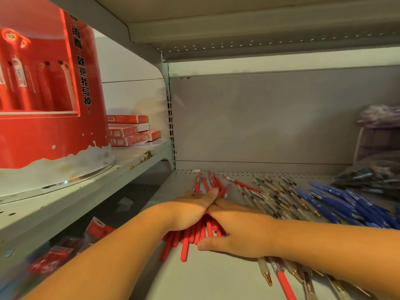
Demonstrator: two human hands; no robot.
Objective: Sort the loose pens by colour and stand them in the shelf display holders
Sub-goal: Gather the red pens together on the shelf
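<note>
A bundle of red pens (187,241) lies lengthwise on the grey shelf (216,278). Its far ends (207,182) stick out beyond my fingers. My left hand (190,211) lies against the bundle's left side with its fingers stretched forward. From the right, my right hand (236,230) rests on the bundle, thumb out toward me, and its fingers meet the left hand's. To the right lie several clear pens with gold tips (272,198), then a heap of blue pens (346,204). A red round display holder (43,135) stands on the higher shelf at left.
Red pen boxes (129,131) are stacked behind the display holder. A dark bag of pens (372,176) and a box with a purple bag on it (378,118) sit at the far right. Red packets (54,258) lie on the lower left shelf. More clear pens (268,276) lie under my right forearm.
</note>
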